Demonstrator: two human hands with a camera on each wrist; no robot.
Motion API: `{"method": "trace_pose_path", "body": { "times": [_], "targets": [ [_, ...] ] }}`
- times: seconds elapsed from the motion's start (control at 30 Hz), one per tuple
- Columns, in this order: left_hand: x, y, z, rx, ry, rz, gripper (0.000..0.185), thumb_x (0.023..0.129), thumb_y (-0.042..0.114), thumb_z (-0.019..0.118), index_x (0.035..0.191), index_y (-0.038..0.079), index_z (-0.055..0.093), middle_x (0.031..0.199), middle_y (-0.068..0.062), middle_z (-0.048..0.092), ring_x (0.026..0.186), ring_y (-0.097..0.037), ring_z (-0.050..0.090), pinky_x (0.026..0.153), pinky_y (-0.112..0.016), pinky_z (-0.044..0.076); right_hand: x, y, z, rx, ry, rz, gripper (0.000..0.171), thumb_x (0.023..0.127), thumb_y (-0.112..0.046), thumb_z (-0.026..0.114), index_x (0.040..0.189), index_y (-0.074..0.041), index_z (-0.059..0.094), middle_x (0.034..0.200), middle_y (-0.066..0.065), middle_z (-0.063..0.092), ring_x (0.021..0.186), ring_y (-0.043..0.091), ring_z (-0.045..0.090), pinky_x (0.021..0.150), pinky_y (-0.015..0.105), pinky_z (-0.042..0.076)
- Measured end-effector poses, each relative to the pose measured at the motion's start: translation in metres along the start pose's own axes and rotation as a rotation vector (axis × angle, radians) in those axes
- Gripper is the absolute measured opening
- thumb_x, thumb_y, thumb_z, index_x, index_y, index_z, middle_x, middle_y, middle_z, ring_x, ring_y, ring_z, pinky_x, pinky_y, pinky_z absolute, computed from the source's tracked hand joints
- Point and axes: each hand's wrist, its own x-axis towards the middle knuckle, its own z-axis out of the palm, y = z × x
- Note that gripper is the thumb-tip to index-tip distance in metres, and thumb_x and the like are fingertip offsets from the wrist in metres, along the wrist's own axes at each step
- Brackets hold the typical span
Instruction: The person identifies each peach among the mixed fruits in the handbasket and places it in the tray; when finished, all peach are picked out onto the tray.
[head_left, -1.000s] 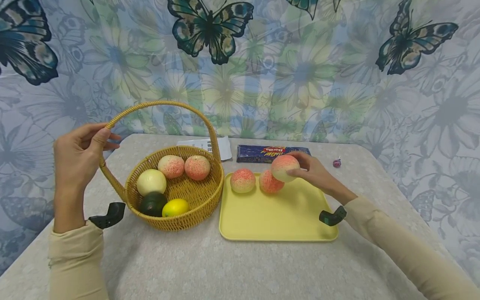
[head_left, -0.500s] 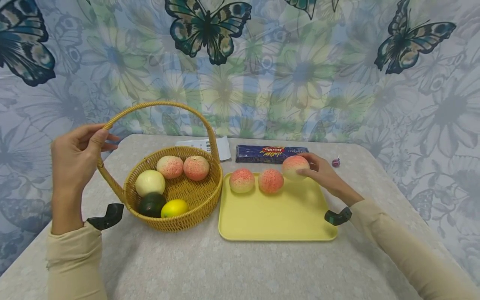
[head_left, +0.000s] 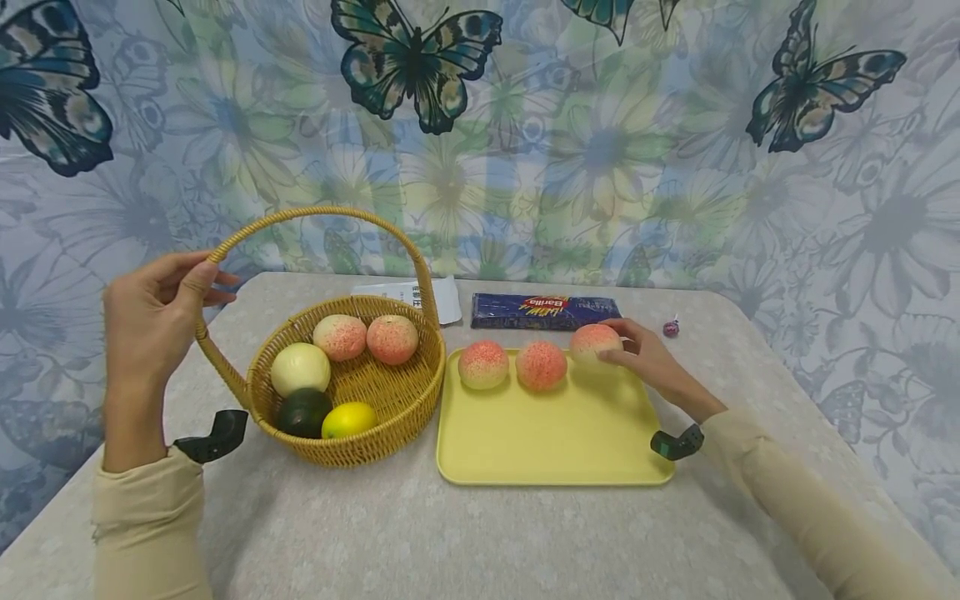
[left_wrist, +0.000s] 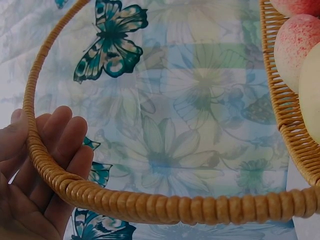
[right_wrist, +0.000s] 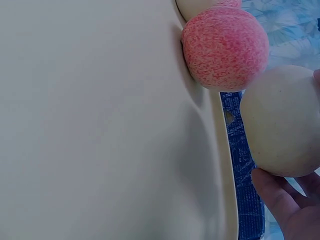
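Head | right hand [head_left: 651, 358] grasping peach [head_left: 594, 342]: pale, pink-speckled; left hand [head_left: 153, 312] gripping basket handle [head_left: 315, 213]

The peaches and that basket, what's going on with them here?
A person sits at a table with a wicker basket and a yellow tray. The left hand holds the basket's handle. The right hand grips a peach at the tray's far right corner, beside two other peaches lined up along the tray's far edge. Two more peaches sit in the basket with a pale round fruit, a dark green one and a lemon.
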Motion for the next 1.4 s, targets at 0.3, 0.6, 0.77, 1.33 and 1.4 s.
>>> {"method": "trace_pose_path", "body": {
  "times": [0.3, 0.6, 0.77, 1.33, 1.4],
  "targets": [
    [0.001, -0.001, 0.001, -0.002, -0.004, 0.010, 0.030, 0.095, 0.021, 0.060, 0.119, 0.004, 0.067, 0.079, 0.026, 0.063, 0.067, 0.008, 0.063, 0.066, -0.006, 0.046, -0.001, 0.006, 0.003, 0.035, -0.013, -0.006, 0.058, 0.091, -0.024, 0.066, 0.140, -0.003, 0.041, 0.139, 0.019, 0.045, 0.120, 0.037, 0.051, 0.092, 0.036, 0.046],
    [0.001, 0.000, 0.001, -0.014, -0.004, 0.026, 0.030, 0.095, 0.023, 0.061, 0.118, 0.006, 0.068, 0.080, 0.023, 0.065, 0.067, 0.006, 0.064, 0.065, -0.007, 0.047, -0.006, 0.009, 0.003, -0.009, -0.008, 0.018, 0.060, 0.089, -0.026, 0.066, 0.138, -0.001, 0.041, 0.137, 0.020, 0.046, 0.119, 0.036, 0.051, 0.093, 0.038, 0.045],
    [0.002, 0.000, 0.000, -0.005, -0.007, 0.021, 0.030, 0.095, 0.023, 0.060, 0.119, 0.007, 0.067, 0.080, 0.024, 0.064, 0.067, 0.007, 0.064, 0.065, -0.007, 0.046, -0.007, 0.014, 0.004, -0.007, -0.006, 0.016, 0.061, 0.088, -0.026, 0.067, 0.137, -0.001, 0.041, 0.137, 0.020, 0.046, 0.122, 0.036, 0.049, 0.099, 0.043, 0.041],
    [0.000, 0.000, -0.001, -0.018, -0.002, 0.005, 0.030, 0.095, 0.022, 0.060, 0.119, 0.005, 0.067, 0.079, 0.023, 0.065, 0.067, 0.006, 0.064, 0.065, -0.008, 0.046, -0.009, 0.028, 0.004, 0.049, -0.066, -0.049, 0.058, 0.090, -0.018, 0.065, 0.141, -0.004, 0.041, 0.140, 0.016, 0.044, 0.121, 0.029, 0.047, 0.100, 0.041, 0.037],
    [0.000, -0.001, 0.000, -0.015, -0.002, 0.002, 0.030, 0.095, 0.022, 0.060, 0.119, 0.005, 0.067, 0.079, 0.024, 0.064, 0.067, 0.006, 0.064, 0.065, -0.007, 0.046, -0.009, 0.029, 0.003, 0.052, -0.077, -0.051, 0.059, 0.089, -0.017, 0.065, 0.141, -0.003, 0.041, 0.140, 0.015, 0.045, 0.119, 0.024, 0.049, 0.099, 0.036, 0.039]
  ]
}}
